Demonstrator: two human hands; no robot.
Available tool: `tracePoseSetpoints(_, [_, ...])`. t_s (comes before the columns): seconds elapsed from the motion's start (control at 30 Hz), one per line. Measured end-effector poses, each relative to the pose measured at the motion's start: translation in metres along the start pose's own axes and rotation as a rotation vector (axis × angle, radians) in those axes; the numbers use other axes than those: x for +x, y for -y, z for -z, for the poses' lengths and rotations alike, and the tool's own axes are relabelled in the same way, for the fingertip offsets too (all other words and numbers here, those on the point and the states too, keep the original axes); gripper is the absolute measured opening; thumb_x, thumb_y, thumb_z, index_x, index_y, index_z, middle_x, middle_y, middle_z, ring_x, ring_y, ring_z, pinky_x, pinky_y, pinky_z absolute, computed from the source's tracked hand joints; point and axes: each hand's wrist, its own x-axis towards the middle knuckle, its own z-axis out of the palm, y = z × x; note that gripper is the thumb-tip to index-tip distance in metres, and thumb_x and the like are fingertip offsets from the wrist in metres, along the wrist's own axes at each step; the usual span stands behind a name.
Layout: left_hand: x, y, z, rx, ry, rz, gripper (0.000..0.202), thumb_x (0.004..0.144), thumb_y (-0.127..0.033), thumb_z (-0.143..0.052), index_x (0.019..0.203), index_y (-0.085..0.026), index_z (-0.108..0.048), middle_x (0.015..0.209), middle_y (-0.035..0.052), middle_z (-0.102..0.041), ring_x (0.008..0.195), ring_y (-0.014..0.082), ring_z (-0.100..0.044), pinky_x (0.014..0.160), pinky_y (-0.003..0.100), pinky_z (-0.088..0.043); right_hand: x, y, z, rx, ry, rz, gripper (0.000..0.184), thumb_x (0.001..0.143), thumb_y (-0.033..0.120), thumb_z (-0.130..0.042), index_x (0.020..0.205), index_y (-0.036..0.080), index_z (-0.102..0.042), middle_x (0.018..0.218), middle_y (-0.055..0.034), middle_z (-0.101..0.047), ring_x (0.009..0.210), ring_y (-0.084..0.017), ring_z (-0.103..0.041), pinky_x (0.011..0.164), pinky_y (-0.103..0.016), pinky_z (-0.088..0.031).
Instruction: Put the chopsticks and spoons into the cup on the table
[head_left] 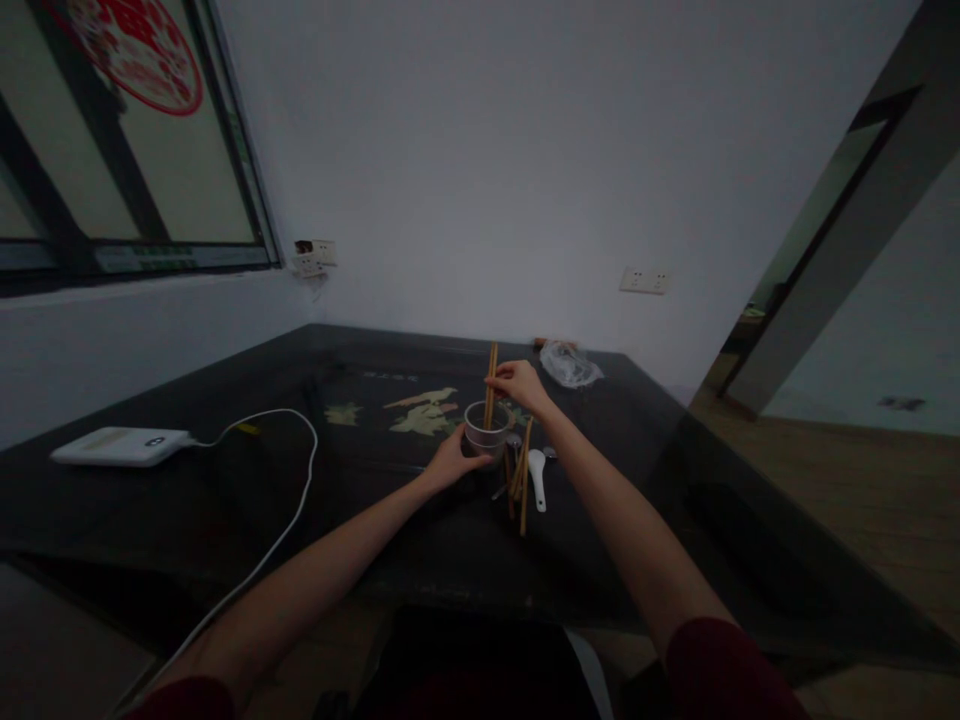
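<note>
A grey cup (486,446) stands upright near the middle of the dark table (360,520), in front of the person. The left hand (451,462) is wrapped around its side, with the thumb across the front. Inside the cup there is a pair of chopsticks (492,372), almost vertical — the lower ends are within the rim, and the right hand (519,384) pinches the sticks above it, between thumb and fingers. Whether the cup contains anything else, I cannot tell.

Just beside the cup, loose chopsticks (523,492) lie crossing one another, next to a white spoon (538,482). The table's surface carries a bird and flower design (426,410). Near the far edge lies a clear plastic bag (568,366); at the left, a white device (120,446) with a cable (310,455). Behind are a pale wall (465,180) and, on the left, a window (202,190).
</note>
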Motion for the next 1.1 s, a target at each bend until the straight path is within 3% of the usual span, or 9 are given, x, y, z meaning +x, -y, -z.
tracePoseSetpoints(1.1, [-0.0026,-0.0078,0.0008,0.042,-0.022,0.039,0.072,0.061,-0.034,-0.078,0.123,-0.015,-0.047,0.123,0.0141,-0.059,0.115,0.0286,-0.054,0.100,0.043,-0.040,0.0064,-0.0036,-0.0018,0.237,0.030,-0.148,0.017,0.068,0.015,-0.074,0.062,0.012,-0.059,0.050,0.0019,-0.061,0.044,-0.009,-0.058,0.047,-0.017,-0.052])
